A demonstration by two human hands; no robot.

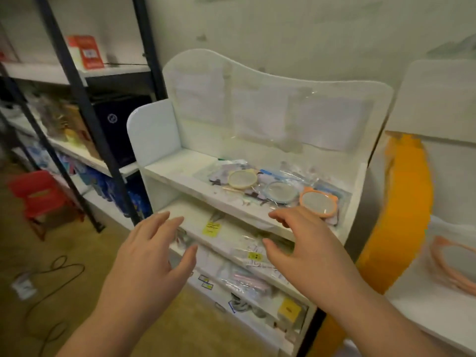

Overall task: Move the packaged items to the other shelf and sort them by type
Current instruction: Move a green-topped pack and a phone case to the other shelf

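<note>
A white tiered shelf unit (164,173) stands before me. On the right half of its top tier lie packaged round mirrors: a yellow one (242,179), a blue one (281,192) and an orange one (318,203), in clear plastic bags. The lower tiers hold more clear packets (253,256) and pink items (247,280). My left hand (152,256) hovers with fingers spread in front of the second tier, holding nothing. My right hand (301,243) hovers with fingers spread just below the top tier's front edge, near the orange mirror, also holding nothing.
A second white shelf unit (438,305) stands at the right and holds a pink-framed mirror (453,264). A black metal rack (77,99) with boxes and bags is at the left. A red stool (38,194) and cables (51,279) lie on the floor.
</note>
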